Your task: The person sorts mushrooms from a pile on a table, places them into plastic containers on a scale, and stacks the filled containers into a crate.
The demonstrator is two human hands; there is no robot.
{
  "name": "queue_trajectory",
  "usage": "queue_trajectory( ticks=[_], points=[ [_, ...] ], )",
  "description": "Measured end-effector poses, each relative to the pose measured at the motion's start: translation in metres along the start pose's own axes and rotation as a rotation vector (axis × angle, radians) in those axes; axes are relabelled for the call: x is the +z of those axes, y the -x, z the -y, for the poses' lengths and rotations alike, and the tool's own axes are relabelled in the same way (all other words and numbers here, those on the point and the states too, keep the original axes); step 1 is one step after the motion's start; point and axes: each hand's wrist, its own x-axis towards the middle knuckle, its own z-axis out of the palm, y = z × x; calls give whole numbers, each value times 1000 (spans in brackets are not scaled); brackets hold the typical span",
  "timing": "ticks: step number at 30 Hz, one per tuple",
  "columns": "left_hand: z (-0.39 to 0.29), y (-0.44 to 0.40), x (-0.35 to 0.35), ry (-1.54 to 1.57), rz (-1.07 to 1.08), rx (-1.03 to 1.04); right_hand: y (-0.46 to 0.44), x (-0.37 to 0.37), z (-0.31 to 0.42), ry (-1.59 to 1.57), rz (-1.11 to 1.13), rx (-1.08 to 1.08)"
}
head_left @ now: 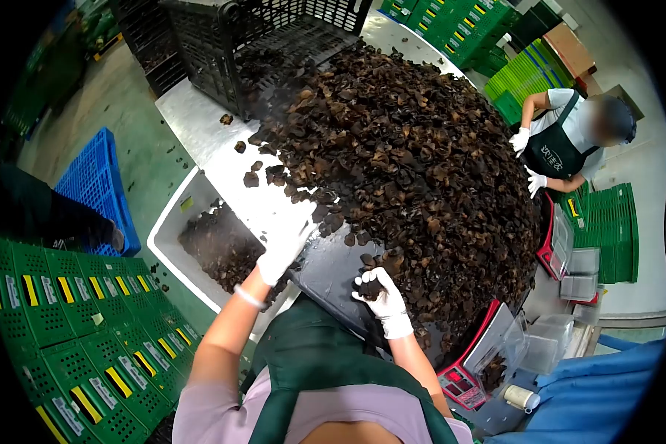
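A big heap of dark brown wood ear mushrooms (414, 148) covers most of the metal table in front of me. My right hand (386, 305), in a white glove, is closed around a few wood ear mushrooms (370, 288) at the near edge of the heap. My left hand (287, 243), also gloved, lies over the table's left edge with its fingers stretched out toward loose pieces. Its fingertips blend into the bright glare. Below it stands a white bin (163, 235) partly filled with mushrooms (222, 244).
A black crate (218, 70) lies tipped at the back left. Red scales (459, 385) and clear plastic tubs (547, 344) stand at right. A co-worker (562, 148) in white gloves works across the heap. Green crates (81, 325) are stacked at left near a blue pallet (100, 185).
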Motion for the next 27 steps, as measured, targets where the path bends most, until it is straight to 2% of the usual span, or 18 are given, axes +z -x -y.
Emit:
queue_trajectory(
  ticks=[3,5,6,8,10,12,14,15,16,18,20,22,23,25,26,27],
  points=[
    [-9,-36,20,8,-4,21,9,1,3,33,-28,-25],
    [-14,-42,32,-165,165,-79,15,4,2,63,-61,-49],
    [-17,-43,33,-136,174,-61,17,2,2,60,-59,-52],
    [-18,-29,48,-166,65,119,23,-5,0,58,-112,-51],
    [-30,-11,49,-40,123,61,25,-9,-2,62,-118,-66],
    [-58,-10,22,18,323,-19,27,-9,0,68,-98,-64],
    [-57,-6,19,172,267,162,27,-13,-1,71,-94,-48],
    [-57,-11,15,209,184,151,27,-13,-2,19,-76,-84],
    [-52,-18,8,254,202,20,26,-13,-3,-35,-60,-120],
    [-7,-30,14,-268,168,-44,26,-12,0,-73,-46,-113],
    [-1,-67,-14,-91,-42,-265,25,-24,-1,155,-83,-106],
    [51,-61,15,-216,-48,-186,24,-17,2,213,-107,-117],
    [55,-61,17,-280,-41,-116,23,-13,4,314,-106,-86],
    [58,-55,21,-232,-43,-141,15,-4,9,535,-126,-108],
    [56,-51,22,-188,-43,-167,8,0,12,533,-129,-109],
    [41,-51,9,-156,-86,-160,1,4,16,801,-158,-121]
  ],
)
